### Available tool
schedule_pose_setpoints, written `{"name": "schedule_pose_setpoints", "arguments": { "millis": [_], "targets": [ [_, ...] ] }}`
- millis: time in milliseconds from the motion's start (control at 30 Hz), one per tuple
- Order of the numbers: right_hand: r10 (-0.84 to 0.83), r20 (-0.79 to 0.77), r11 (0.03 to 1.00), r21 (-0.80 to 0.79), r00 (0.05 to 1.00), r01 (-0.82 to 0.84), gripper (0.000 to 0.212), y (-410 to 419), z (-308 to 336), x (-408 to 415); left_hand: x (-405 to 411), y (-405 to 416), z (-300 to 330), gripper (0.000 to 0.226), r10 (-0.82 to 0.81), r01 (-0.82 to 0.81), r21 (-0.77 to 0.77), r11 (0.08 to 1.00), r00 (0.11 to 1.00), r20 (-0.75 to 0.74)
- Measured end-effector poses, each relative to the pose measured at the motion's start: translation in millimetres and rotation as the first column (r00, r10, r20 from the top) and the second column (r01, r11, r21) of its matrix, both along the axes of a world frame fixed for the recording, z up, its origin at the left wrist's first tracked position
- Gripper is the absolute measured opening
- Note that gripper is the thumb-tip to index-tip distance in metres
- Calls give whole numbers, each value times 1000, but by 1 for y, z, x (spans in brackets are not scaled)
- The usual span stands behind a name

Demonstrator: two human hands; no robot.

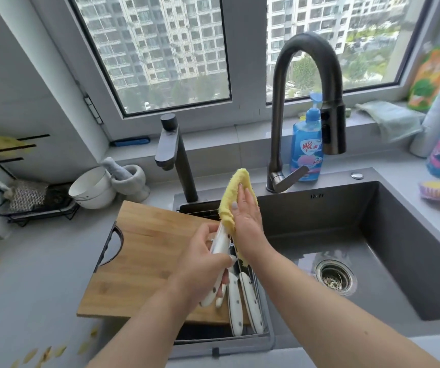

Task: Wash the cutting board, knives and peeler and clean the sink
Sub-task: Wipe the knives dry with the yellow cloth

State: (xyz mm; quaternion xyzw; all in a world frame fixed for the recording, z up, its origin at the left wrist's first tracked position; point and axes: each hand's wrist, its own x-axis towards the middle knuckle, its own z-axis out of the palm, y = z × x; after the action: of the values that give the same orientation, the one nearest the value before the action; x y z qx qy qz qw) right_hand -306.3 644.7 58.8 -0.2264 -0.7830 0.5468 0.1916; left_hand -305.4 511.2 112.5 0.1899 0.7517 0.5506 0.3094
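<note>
Our hands meet above the left edge of the dark grey rectangular sink (372, 208): our left hand (208, 258) curls its fingers and thumb round the white riveted handle of a knife (220, 244), while our right hand (248, 216) lies flat with straight fingers, pressing a yellow fluffy cloth (233, 197) against the knife's upper part. That cloth hides the blade entirely, so we cannot tell its shape or length, and our left palm covers the middle of the handle. Two more white-handled knives (242, 298) lie side by side in a wire rack (261, 330) set into the sink's left end; their blades are hidden behind our hands and wrist. We cannot make out a peeler. A rectangular bamboo cutting board with a dark handle cut-out (147, 251) lies half on the grey bench (27, 274), its right edge reaching over the rack. In the basin a round steel drain strainer (335, 278) sits in a shallow sheen of water. Behind stand a dark arched tap (306, 102) and a blue pump bottle of soap (307, 147). Things at the right edge are blurred and cut off.
</note>
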Motion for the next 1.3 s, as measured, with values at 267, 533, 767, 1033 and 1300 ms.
{"name": "schedule_pose_setpoints", "arguments": {
  "millis": [267, 533, 767, 1033, 1300],
  "targets": [
    [-264, -118, 528, -848, 957, 42, 57, 38, 19, -3, 4, -16, 32, 52, -138, 146, 65, 987, 983, -118],
    [-249, -455, 83, -890, 855, -449, 48, 27, 46, 16, -12, -15, 36, 46, 37, -81, 191, 978, 973, 226],
    [-221, -435, 271, -887, 873, -373, 53, 20, 49, 13, -13, -13, 7, 52, -61, 14, -174, 985, 962, -265],
    [97, 110, 972, 203, 989, -118, 52, 3, 34, 0, -18, -9, 26, 9, -255, -10, 342, 940, 644, 721],
    [-10, 266, 966, 251, 964, -59, 55, 57, 46, -9, -14, -19, 35, 49, -479, 154, 487, 860, 574, 664]
  ]
}}
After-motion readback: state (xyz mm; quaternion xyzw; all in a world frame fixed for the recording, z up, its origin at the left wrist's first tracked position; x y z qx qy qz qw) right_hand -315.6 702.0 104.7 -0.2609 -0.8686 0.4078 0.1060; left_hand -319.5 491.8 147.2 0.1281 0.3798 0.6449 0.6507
